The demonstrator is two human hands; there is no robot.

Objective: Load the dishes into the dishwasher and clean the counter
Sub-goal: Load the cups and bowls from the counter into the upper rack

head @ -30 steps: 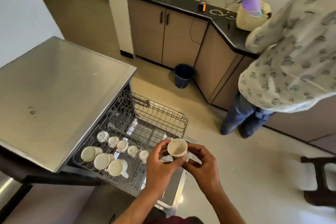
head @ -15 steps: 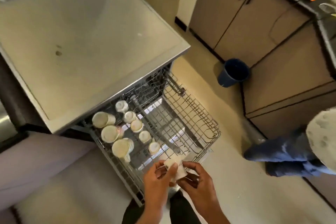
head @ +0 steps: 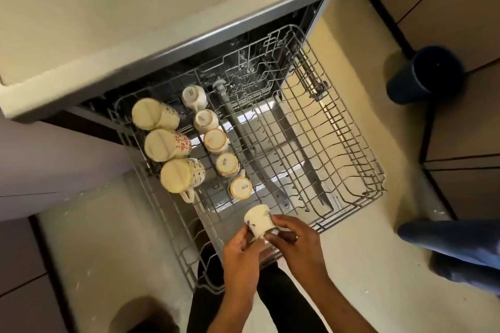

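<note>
The upper rack (head: 338, 143) of the dishwasher (head: 189, 35) stands pulled out in the middle of the frame, and its left part is already loaded. Three large mugs (head: 167, 144) lie tipped in a column at the left of the rack, and five small cups (head: 215, 140) sit bottom-up in a column just to their right. The right half of the rack shows only bare wire. One more small cup (head: 258, 222) is held just above the rack's near edge, lower centre of the frame, turned so its base points up and left. The left hand (head: 240, 254) pinches it from below with curled fingers, and the right hand (head: 295, 243) grips it from the right side. It is not yet set down.

By my reading, the loading is partly done: eight pieces are in, a ninth is about to join the small column at its near end, and nothing here shows the table that has to be cleaned, so that part looks untouched.

Against the earlier frames, the view has swung down and closer over the rack. The cup, upright with its mouth showing a second ago, is now inverted and lower, nearer the wires. The other person, who filled the upper right then, now shows only as a blue trouser leg (head: 454, 246) at the right edge. The dark blue bin (head: 424, 76) on the floor (head: 378, 292) has shifted to the upper right.
</note>
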